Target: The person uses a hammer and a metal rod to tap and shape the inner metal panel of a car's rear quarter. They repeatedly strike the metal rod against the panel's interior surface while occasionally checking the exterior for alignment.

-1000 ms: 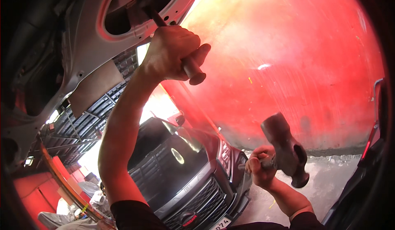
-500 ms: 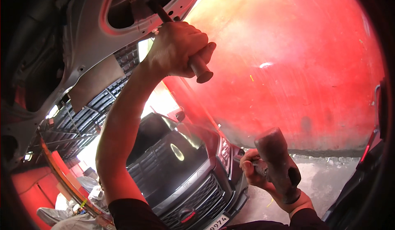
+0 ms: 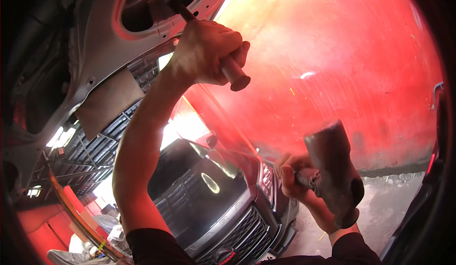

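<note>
My left hand (image 3: 206, 51) is raised and wrapped round a metal bar (image 3: 234, 74) with a flat round end. The bar's other end reaches into an oval opening (image 3: 137, 16) in a bare metal vehicle panel (image 3: 102, 51) overhead; its tip is in shadow. Lower right, my right hand (image 3: 294, 175) grips a hammer (image 3: 332, 158) by its handle, close behind the heavy, worn head. The hammer stands well apart from the bar's flat end. Most of the handle is hidden behind the head and my fingers.
A dark car (image 3: 199, 194) stands below and ahead, its front toward me. A red wall (image 3: 332, 75) rises on the right above a grey concrete floor (image 3: 384, 203). At lower left are an orange-brown curved edge (image 3: 71, 203) and pale wrapped items (image 3: 114, 234).
My right hand has brought the hammer upward and slightly right. The left hand has kept its hold on the bar with only a small shift up. The view has tilted a little.
</note>
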A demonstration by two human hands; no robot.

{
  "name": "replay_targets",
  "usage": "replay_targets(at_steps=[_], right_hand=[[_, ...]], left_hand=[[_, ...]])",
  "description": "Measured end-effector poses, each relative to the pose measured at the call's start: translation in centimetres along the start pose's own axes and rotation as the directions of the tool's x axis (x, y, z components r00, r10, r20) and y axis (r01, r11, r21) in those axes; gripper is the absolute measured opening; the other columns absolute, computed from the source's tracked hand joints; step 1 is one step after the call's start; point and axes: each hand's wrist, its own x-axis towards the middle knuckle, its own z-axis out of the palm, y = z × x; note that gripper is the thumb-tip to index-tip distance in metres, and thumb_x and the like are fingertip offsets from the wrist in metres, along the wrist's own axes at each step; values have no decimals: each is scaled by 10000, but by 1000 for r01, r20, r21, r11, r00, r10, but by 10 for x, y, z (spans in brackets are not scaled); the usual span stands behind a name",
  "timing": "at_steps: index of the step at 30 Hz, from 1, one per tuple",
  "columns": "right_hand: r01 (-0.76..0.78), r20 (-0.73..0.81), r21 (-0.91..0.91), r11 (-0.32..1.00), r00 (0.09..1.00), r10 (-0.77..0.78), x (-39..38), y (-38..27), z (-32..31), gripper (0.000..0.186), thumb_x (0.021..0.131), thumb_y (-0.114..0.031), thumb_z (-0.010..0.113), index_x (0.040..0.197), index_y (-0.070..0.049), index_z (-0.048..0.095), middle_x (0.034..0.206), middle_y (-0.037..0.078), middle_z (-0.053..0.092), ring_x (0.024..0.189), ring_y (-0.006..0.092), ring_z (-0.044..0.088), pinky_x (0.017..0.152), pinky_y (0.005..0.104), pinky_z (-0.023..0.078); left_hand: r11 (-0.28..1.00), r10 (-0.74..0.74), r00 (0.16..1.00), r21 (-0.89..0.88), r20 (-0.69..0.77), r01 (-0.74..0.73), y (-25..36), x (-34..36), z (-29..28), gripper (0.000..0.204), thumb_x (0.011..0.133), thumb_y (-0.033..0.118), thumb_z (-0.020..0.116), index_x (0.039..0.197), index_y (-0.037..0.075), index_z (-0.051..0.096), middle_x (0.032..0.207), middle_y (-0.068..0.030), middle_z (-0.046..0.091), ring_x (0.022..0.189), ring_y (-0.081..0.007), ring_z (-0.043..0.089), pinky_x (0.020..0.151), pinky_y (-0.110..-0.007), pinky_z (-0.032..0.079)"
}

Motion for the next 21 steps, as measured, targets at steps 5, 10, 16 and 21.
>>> replay_targets(at_steps=[5, 10, 16, 21], right_hand=[[111, -149, -158, 981, 980, -135, 17, 13, 19, 160, 912, -98, 622, 783, -60, 536, 715, 35, 538, 652, 109, 521, 626, 261, 439], [305, -162, -660, 686, 834, -527, 49, 30, 33, 68, 866, -87, 649, 855, -57, 589, 721, 67, 556, 631, 181, 555, 577, 317, 463], [300, 28, -693, 656, 920, -391, 56, 28, 17, 69, 851, -91, 655, 892, -61, 609, 727, 89, 561, 645, 254, 568, 574, 344, 472], [176, -80, -594, 785, 958, -275, 26, 18, 3, 94, 860, -88, 663, 920, -53, 601, 769, 77, 563, 716, 198, 582, 664, 316, 500]], left_hand=[[1000, -9, 1000, 30, -3, 9, 0, 0, 1, 261, 597, 67, 626, 477, 102, 397, 410, -43, 366, 351, -221, 400, 358, -321, 295], [1000, 19, 999, 14, -31, -19, -3, -3, 6, 236, 604, 74, 626, 486, 97, 423, 422, -53, 387, 373, -228, 425, 365, -323, 311], [997, 23, 1000, 78, -8, -23, -4, -4, 9, 179, 573, 89, 619, 495, 102, 458, 425, -47, 405, 379, -224, 448, 374, -314, 330], [998, -60, 998, -8, -9, 60, -1, 0, 7, 147, 558, 100, 601, 498, 104, 467, 425, -40, 424, 367, -218, 439, 374, -301, 335]])
